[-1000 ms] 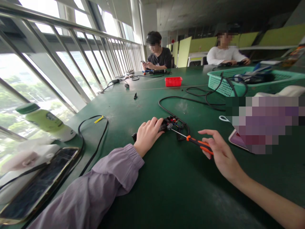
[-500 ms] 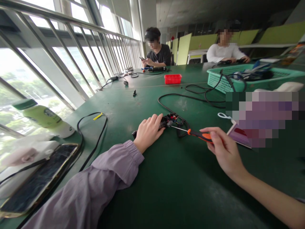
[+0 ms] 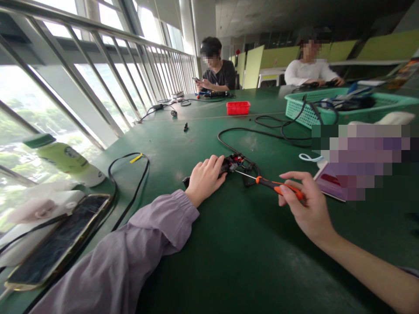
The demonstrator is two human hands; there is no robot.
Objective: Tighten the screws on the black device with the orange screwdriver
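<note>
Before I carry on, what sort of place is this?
Most likely an open-plan office, with the green table used as a workbench: yellow-green partitions stand beyond it, a mesh basket sits on it, and the right hand holds an orange-and-black screwdriver.

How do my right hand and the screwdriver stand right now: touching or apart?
Touching. The head view shows the right hand holding the orange-and-black screwdriver by its handle, with the thumb lying across it.
</note>
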